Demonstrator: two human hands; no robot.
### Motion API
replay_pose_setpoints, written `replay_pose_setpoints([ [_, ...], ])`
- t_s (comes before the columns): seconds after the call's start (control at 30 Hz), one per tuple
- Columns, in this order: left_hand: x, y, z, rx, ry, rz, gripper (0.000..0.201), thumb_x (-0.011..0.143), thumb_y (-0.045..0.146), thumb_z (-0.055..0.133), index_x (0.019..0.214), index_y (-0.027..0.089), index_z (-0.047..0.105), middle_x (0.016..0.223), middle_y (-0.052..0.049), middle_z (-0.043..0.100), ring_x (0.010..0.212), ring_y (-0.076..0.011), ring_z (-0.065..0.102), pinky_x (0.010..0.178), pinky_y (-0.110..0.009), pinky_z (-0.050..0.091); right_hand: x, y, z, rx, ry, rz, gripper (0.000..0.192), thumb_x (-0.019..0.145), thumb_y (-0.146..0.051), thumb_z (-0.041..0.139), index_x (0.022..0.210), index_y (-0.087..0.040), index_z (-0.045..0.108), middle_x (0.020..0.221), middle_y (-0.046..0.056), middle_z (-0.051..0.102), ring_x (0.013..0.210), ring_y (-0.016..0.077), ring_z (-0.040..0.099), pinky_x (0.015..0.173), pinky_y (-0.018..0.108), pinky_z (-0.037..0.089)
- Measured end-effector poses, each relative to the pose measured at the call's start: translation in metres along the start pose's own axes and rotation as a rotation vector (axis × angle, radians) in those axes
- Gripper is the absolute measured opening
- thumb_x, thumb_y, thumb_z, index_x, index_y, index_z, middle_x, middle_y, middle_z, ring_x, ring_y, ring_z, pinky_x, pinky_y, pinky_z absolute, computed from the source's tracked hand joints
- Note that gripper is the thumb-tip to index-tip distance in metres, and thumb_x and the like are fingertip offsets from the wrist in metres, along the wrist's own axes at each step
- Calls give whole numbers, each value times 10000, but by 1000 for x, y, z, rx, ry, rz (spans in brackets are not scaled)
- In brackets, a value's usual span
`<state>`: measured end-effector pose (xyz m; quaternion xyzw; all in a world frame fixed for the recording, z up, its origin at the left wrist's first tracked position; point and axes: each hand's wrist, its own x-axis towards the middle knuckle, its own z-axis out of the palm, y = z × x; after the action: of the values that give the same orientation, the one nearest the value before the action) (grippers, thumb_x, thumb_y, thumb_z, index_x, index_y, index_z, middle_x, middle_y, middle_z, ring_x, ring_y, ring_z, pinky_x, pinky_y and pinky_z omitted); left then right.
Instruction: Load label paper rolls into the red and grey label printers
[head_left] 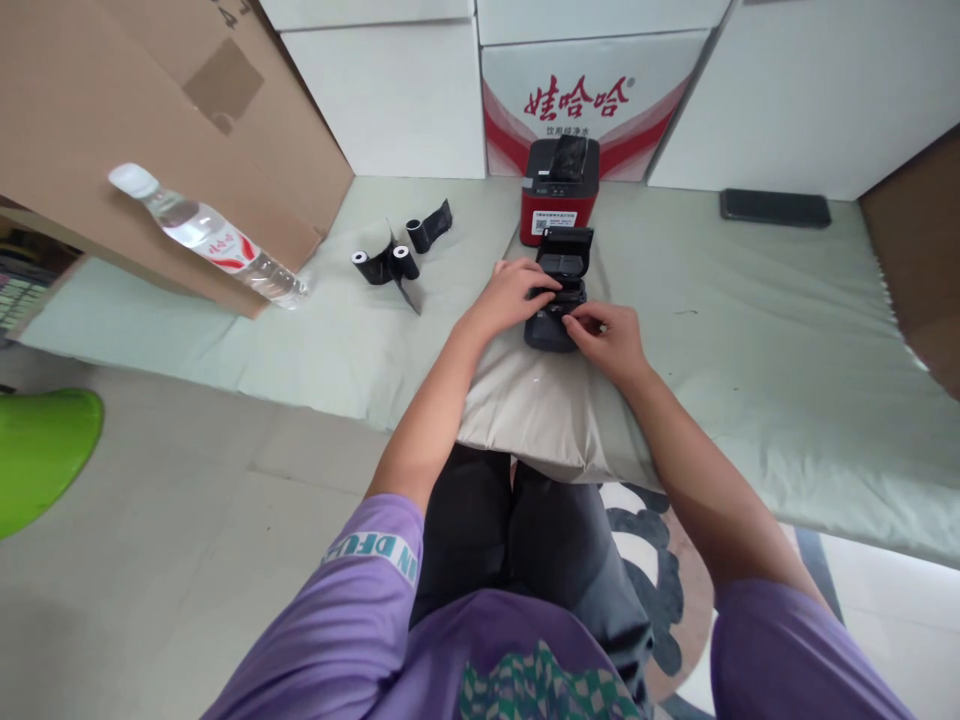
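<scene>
A small black printer point(559, 275) with its lid flipped up sits on a pale cushion point(540, 400) in front of me. My left hand point(514, 293) rests on the printer's left side, fingers reaching into its open compartment. My right hand point(609, 335) pinches at the printer's near right edge. What lies under the fingers is hidden. Behind it stands a red and black printer point(561, 190). Two black paper rolls point(386, 265) and a third black roll point(429, 230) lie to the left.
A water bottle point(206, 235) lies against a brown cardboard box point(150, 120) at the left. White boxes and a red-printed carton point(592, 95) line the back. A dark flat phone point(775, 207) lies at the back right. A green object point(41, 450) sits at the left edge.
</scene>
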<state>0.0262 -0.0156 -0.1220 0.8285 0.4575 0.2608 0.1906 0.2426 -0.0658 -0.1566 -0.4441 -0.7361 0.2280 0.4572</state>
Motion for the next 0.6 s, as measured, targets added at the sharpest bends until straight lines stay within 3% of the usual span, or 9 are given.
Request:
replay_pose_setpoints([
  [0.2, -5, 12, 2, 129, -58, -38, 372, 1059, 258, 517, 1271, 279, 821, 1412, -88, 759, 1462, -319, 523, 1244, -581, 318, 1, 0, -2, 8, 4, -18, 234, 866, -409, 712, 721, -226, 711, 590, 3, 628, 529, 134, 467, 555, 308, 388],
  [0.37, -6, 11, 10, 210, -62, -60, 402, 1096, 312, 444, 1259, 250, 806, 1680, -96, 540, 1573, -364, 383, 1264, -601, 322, 1, -2, -6, 18, -9, -27, 250, 862, -436, 714, 736, -222, 746, 593, 9, 645, 524, 137, 476, 546, 312, 392],
  [0.6, -7, 10, 16, 207, -52, -76, 422, 1096, 288, 430, 1328, 239, 780, 1688, -122, 501, 1586, -367, 372, 1281, -598, 321, 0, -2, -11, 22, 81, -16, 327, 880, -475, 684, 688, -213, 729, 566, 5, 610, 521, 135, 477, 541, 315, 379],
])
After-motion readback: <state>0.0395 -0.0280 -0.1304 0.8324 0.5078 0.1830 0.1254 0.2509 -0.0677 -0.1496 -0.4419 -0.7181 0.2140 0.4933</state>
